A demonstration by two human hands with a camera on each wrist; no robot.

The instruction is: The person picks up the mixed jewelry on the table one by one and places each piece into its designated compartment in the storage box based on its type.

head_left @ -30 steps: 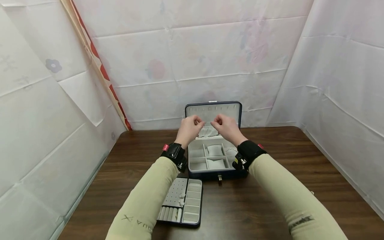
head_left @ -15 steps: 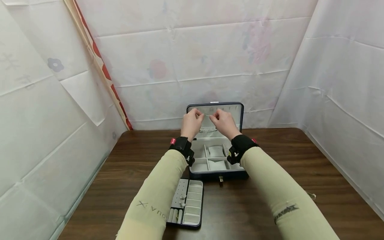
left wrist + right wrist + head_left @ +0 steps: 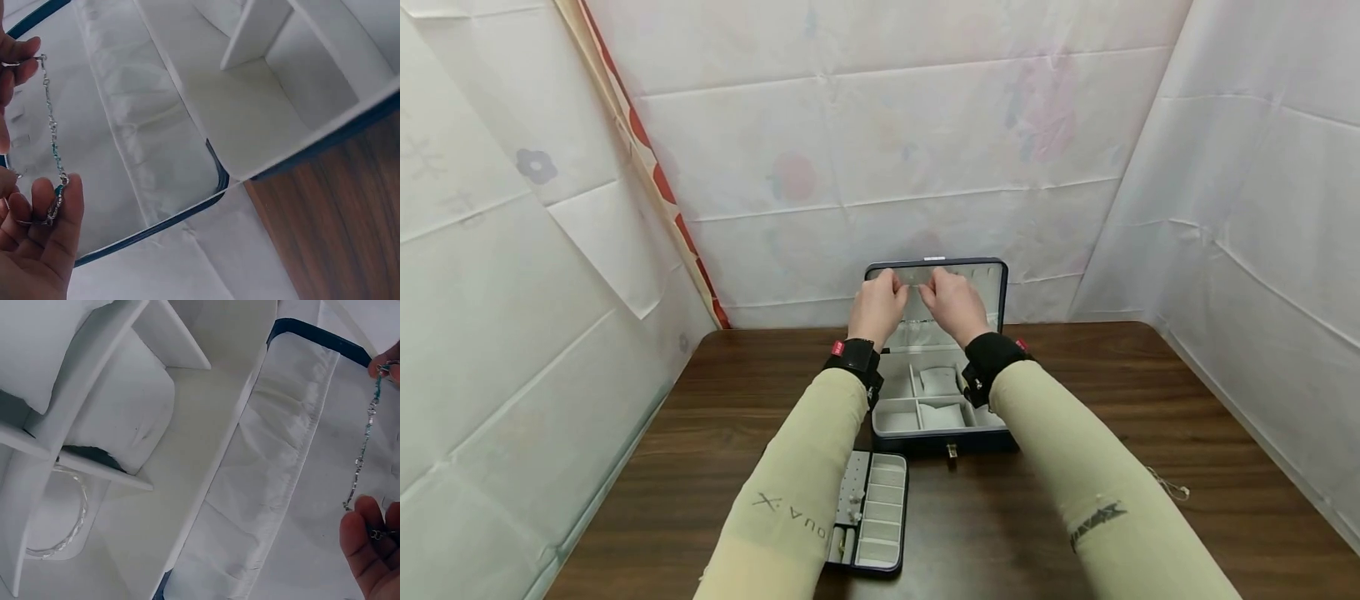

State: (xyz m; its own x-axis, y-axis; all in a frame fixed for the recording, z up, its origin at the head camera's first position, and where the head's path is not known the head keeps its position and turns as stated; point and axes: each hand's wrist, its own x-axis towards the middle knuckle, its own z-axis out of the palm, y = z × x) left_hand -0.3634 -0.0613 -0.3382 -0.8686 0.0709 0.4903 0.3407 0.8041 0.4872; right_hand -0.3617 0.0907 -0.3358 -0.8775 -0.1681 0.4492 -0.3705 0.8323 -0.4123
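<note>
My left hand (image 3: 877,307) and right hand (image 3: 953,303) are raised in front of the upright lid (image 3: 1003,296) of a dark blue jewelry box (image 3: 917,443). Between them stretches a thin silver chain with teal beads (image 3: 52,125), pinched at one end by each hand. In the left wrist view the left hand (image 3: 53,240) has the chain's lower end at its fingertips. The right wrist view has my right hand's thumb and fingers (image 3: 356,540) at the other end, a small clasp-like link showing there. Small hooks line the lid's inside, partly hidden by the hands.
White dividers split the box; two compartments hold white cushions (image 3: 937,381), another a twisted silver bangle (image 3: 81,509). A compartmented tray (image 3: 880,527) with ring rolls lies in front, partly under my left sleeve. A small cord-like item (image 3: 1177,492) lies at the right.
Both hands have risen a little toward the lid's top edge and drawn slightly closer together. The chain stays held between them; box and tray have stayed put.
</note>
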